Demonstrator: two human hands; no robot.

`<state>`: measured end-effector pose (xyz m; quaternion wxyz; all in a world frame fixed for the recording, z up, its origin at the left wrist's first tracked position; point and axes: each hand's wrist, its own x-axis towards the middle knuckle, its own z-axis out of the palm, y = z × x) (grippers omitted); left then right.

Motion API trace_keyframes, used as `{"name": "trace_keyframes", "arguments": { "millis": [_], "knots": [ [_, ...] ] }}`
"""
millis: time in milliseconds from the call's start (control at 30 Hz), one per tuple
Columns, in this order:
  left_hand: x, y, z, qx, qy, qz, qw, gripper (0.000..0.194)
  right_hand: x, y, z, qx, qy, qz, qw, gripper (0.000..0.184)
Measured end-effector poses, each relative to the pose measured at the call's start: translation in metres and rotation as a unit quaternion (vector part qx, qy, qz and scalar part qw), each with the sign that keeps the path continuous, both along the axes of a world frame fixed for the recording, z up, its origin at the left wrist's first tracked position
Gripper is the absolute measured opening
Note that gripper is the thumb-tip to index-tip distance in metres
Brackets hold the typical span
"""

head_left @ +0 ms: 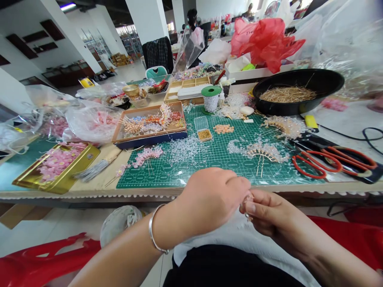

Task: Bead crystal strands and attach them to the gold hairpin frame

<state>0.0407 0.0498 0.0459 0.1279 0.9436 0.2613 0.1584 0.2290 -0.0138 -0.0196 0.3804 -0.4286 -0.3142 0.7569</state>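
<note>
My left hand [209,195], with a silver bangle at the wrist, is folded over in front of my body at the table's edge. Its fingertips meet my right hand [267,209] around a small pinkish beaded piece [247,199]. The thumb and forefinger of the right hand pinch this piece, and the left fingers close on its other side, hiding much of it. Just beyond them, on the green cutting mat [209,175], lies a beaded hair comb [263,153] with metal prongs. A pink flower hair comb [148,155] rests further left, beside loose clear beads [187,149].
Red-handled scissors [317,163] lie at the right. Behind stand a black basin [299,105] of thin straw-coloured strands, a thread spool [211,99] and a box of hair ornaments [149,135]. A gold tray [60,165] of pink flowers sits left, and a bin [119,223] stands below.
</note>
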Motion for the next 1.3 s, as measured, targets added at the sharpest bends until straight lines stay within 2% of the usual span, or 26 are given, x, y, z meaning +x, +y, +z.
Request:
{"name": "trace_keyframes", "arguments": {
  "millis": [67,167,300,433,500,633,800,900,1000,1067,1133,1200,1300],
  "knots": [
    [0.000,-0.009,0.000,0.047,-0.006,0.025,0.999,0.026,0.000,0.002,0.000,0.003,0.000,-0.031,1.000,0.038],
    [0.000,-0.022,-0.001,0.015,-0.061,0.026,0.998,0.026,-0.002,0.004,0.002,0.010,0.002,-0.071,0.997,0.039],
    [0.001,-0.034,-0.011,-0.124,-0.147,0.022,0.981,0.018,-0.007,0.002,0.008,0.022,0.005,-0.111,0.994,0.037],
    [0.000,-0.038,-0.026,-0.292,-0.200,0.134,0.926,0.015,-0.008,-0.002,0.012,0.024,0.017,-0.129,0.991,0.034],
    [-0.002,-0.036,-0.029,-0.327,-0.196,0.167,0.909,0.017,-0.007,-0.003,0.014,0.024,0.022,-0.121,0.992,0.033],
    [-0.010,-0.028,-0.023,-0.290,-0.152,0.149,0.933,0.020,-0.001,-0.002,0.015,0.039,-0.002,-0.083,0.996,0.033],
    [-0.018,-0.021,-0.010,-0.212,-0.102,0.116,0.965,0.020,0.009,0.000,0.012,0.063,-0.100,-0.025,0.993,0.033],
    [-0.020,-0.020,-0.007,-0.188,-0.098,0.101,0.972,0.019,0.013,0.000,0.012,0.078,-0.111,0.002,0.991,0.030],
    [-0.020,-0.020,-0.007,-0.208,-0.111,0.111,0.965,0.019,0.011,0.000,0.014,0.066,-0.079,0.005,0.995,0.029],
    [-0.019,-0.020,-0.011,-0.252,-0.139,0.136,0.948,0.017,0.007,0.000,0.016,0.054,-0.044,-0.015,0.997,0.029],
    [-0.014,-0.022,-0.019,-0.323,-0.179,0.165,0.914,0.016,0.002,0.000,0.018,0.052,-0.026,-0.052,0.997,0.029],
    [-0.006,-0.024,-0.030,-0.419,-0.232,0.178,0.860,0.017,-0.005,0.000,0.017,0.063,-0.033,-0.091,0.993,0.030],
    [0.008,-0.030,-0.046,-0.545,-0.314,0.163,0.760,0.026,-0.013,0.001,0.012,0.092,-0.067,-0.136,0.984,0.031]
  ]
}}
